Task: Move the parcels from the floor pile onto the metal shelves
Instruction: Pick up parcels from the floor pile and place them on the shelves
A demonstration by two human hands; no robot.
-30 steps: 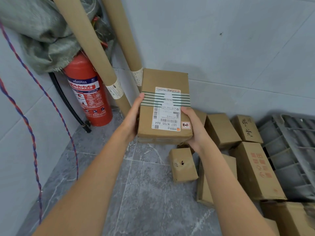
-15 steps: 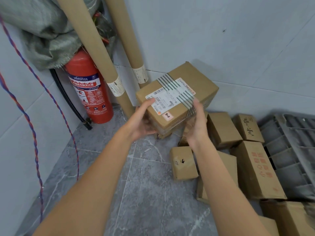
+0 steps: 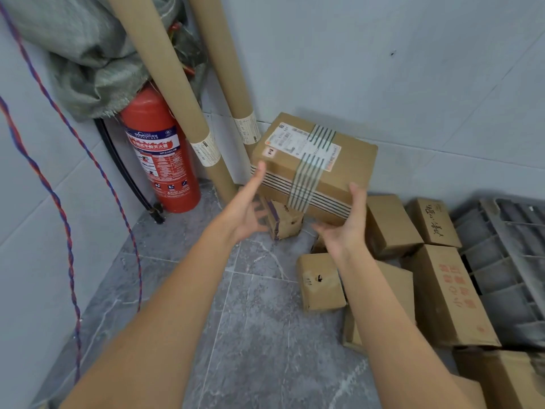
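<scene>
A red fire extinguisher (image 3: 160, 154) is stood in the far left corner, with a grey-green sack (image 3: 88, 54) draped above it and two cardboard tubes (image 3: 165, 84) leaned against the wall just to its right. A twisted red-and-blue cord (image 3: 63, 214) is hung down the left wall. A grey plastic pallet (image 3: 507, 261) is propped at the right edge.

The remaining floor pile (image 3: 413, 261) is spread along the far wall and to the right, with a small box (image 3: 320, 280) set nearest and a smaller taped box (image 3: 283, 219) seen directly under the raised parcel.

The taped parcel (image 3: 315, 163) is held up above the pile, tilted, its long axis run from far left to near right, its labelled face turned upward.

The left hand (image 3: 246, 208) is laid with straight fingers against the parcel's left end. The right hand (image 3: 346, 225) is cupped under the near right corner, thumb raised against the side, fingers loosely spread.
</scene>
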